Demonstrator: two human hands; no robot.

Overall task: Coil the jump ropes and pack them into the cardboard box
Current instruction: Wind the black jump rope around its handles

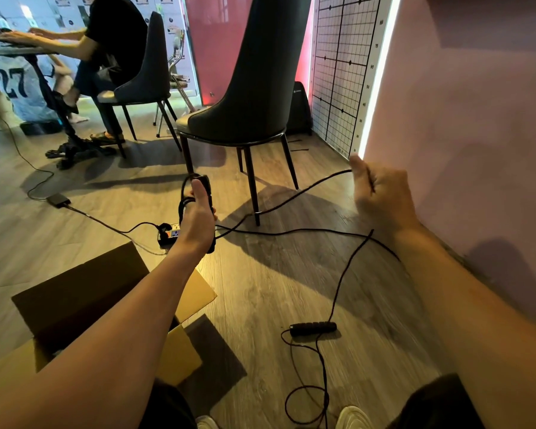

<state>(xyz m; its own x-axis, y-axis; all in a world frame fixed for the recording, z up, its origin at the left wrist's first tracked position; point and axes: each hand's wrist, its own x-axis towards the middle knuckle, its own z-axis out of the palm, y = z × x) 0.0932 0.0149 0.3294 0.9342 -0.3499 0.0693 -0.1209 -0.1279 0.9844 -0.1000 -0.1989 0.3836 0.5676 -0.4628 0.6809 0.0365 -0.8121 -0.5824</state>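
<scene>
Clearly mid-coil, your left hand (pixel 198 209) gripped the jump rope (pixel 291 195) handle and loops. Your right hand (pixel 381 193) pinched its strand at two o'clock. The next wrap called for feeding slack leftward; the cardboard box (pixel 84 289) sat open at eight o'clock.

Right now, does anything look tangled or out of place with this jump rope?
Yes. The jump rope between your left hand and right hand sags to the floor by the chair leg and could snag; whether it wraps the leg is unclear. The free handle lies on the floor.
</scene>
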